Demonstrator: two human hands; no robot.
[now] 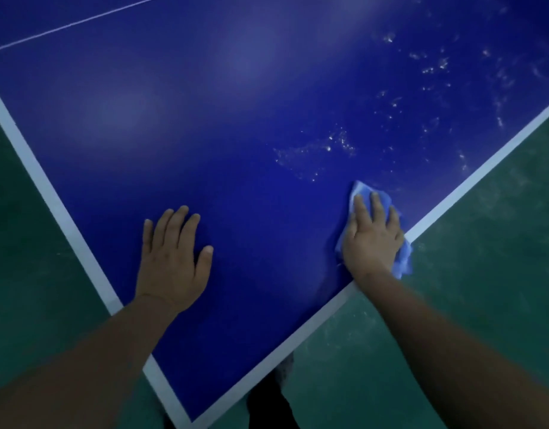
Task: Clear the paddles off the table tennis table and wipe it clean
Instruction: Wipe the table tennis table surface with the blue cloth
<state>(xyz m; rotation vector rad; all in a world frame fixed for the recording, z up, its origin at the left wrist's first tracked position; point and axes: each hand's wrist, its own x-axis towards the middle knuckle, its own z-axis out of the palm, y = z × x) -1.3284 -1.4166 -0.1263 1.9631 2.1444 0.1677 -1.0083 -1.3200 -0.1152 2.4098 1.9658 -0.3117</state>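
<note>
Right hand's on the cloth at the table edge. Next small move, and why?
Probably slide the blue cloth forward, away from the white edge line, into the pale speckled marks. They lie just beyond the right hand, while the left hand rests flat on the table.

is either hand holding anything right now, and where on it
The right hand presses flat on the middle of a blue cloth at the table edge, fingers straight, no grip. The left hand rests bare on the table.
</note>
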